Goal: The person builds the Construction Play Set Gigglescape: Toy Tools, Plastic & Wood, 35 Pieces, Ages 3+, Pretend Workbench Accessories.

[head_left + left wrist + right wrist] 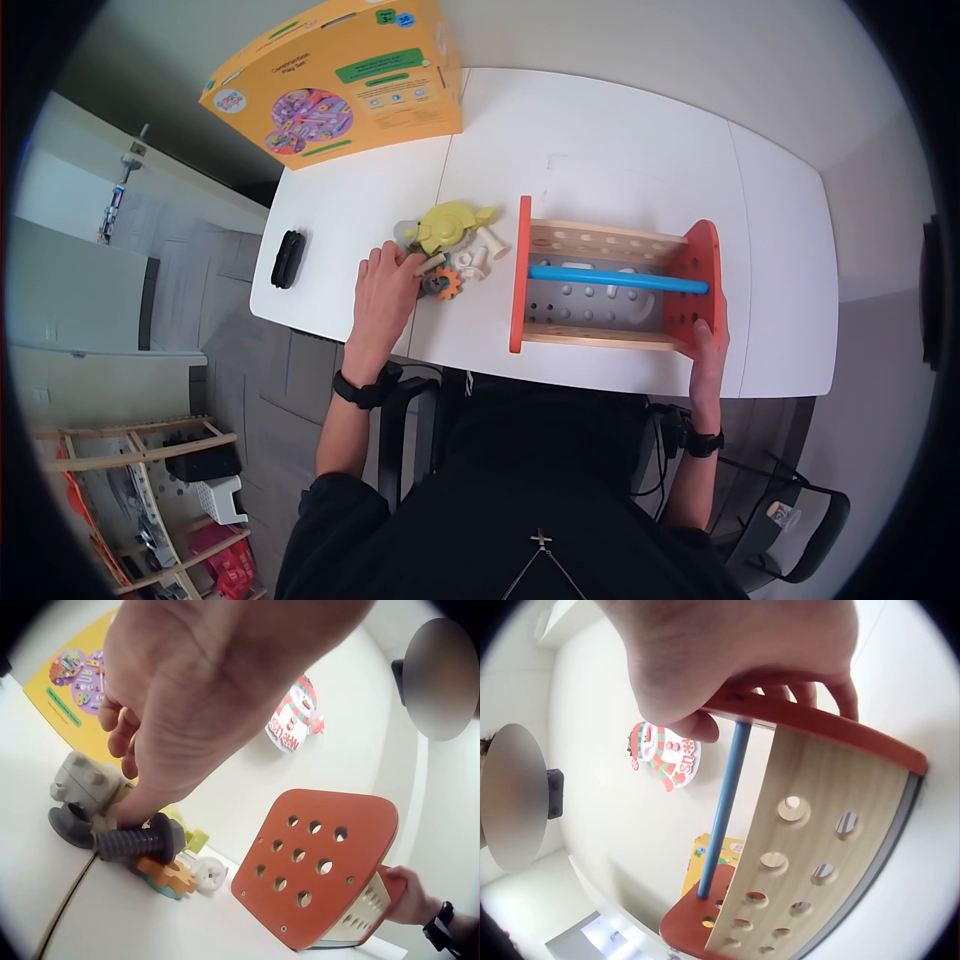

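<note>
A toy toolbox with red end panels (521,275), perforated wooden sides (810,825) and a blue rod (618,280) stands on the white table. My right hand (707,350) grips its right red end panel, thumb on the inner side, as the right wrist view (757,645) shows. My left hand (385,300) is at the pile of small parts, fingers curled down among them. Around its fingertips lie a dark grey bolt (135,841), a dark nut (70,825), an orange gear (447,283), white pieces (496,243) and a yellow-green piece (446,227). Whether the left fingers pinch a part is hidden.
A yellow box (340,85) stands at the table's back left. Left of my left hand lies a black case (289,259). The table's front edge runs close to my body. A snowman picture (666,755) is in view on the wall.
</note>
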Available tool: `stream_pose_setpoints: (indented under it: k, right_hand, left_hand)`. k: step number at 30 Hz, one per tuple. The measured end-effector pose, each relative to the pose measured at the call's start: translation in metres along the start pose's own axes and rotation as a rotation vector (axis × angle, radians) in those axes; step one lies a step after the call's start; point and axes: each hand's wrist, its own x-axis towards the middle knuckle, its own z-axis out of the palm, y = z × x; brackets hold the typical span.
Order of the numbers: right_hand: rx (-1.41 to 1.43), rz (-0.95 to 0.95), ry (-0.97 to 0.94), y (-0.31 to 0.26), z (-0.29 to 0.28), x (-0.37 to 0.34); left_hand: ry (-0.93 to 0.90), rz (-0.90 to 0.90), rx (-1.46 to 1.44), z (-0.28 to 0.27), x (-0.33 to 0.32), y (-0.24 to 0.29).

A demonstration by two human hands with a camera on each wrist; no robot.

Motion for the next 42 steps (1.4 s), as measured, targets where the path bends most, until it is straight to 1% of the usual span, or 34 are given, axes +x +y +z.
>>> stream_pose_setpoints:
  k: [5, 11, 17, 20, 23, 24, 27, 28, 30, 34, 36, 42]
  right_hand:
    - [-0.002, 0.011, -0.006, 0.001, -0.001, -0.001]
    - [-0.011, 0.004, -0.012, -0.007, 0.003, 0.001]
    - [-0.029, 0.004, -0.014, -0.005, 0.002, 0.000]
    - [-0.029, 0.010, -0.004, -0.004, 0.001, -0.001]
    - [-0.018, 0.017, -0.012, -0.004, 0.000, 0.000]
    - [-0.011, 0.020, -0.019, -0.004, 0.000, 0.000]
    - [0.034, 0.033, -0.015, -0.003, 0.001, -0.001]
    - [0.021, 0.020, -0.019, -0.004, 0.001, -0.001]
    - [-0.005, -0.003, -0.027, -0.006, 0.001, 0.000]
    - [0.000, 0.010, -0.017, -0.006, 0.001, 0.000]
    - [0.024, 0.019, -0.011, -0.003, 0.001, 0.000]
    - [-0.032, -0.001, 0.007, -0.007, 0.002, 0.000]
  left_hand:
    - [0.006, 0.033, 0.009, 0.005, 0.000, -0.003]
    - [-0.023, 0.035, 0.010, -0.003, 0.002, -0.001]
    - [-0.051, -0.020, -0.021, -0.039, -0.006, 0.011]
    - [-0.068, -0.044, -0.144, -0.058, -0.012, 0.032]
    - [-0.114, 0.091, -0.303, -0.048, -0.018, 0.050]
    - [-0.202, 0.095, -0.321, -0.047, -0.018, 0.059]
    - [-0.286, 0.110, -0.353, -0.022, -0.022, 0.068]
    - [-0.313, 0.086, -0.357, -0.020, -0.021, 0.071]
    - [-0.324, 0.077, -0.405, -0.019, -0.018, 0.075]
    - [-0.324, 0.047, -0.488, -0.024, -0.016, 0.075]
    - [-0.324, 0.066, -0.524, -0.026, -0.015, 0.074]
    - [-0.354, 0.086, -0.564, -0.024, -0.015, 0.076]
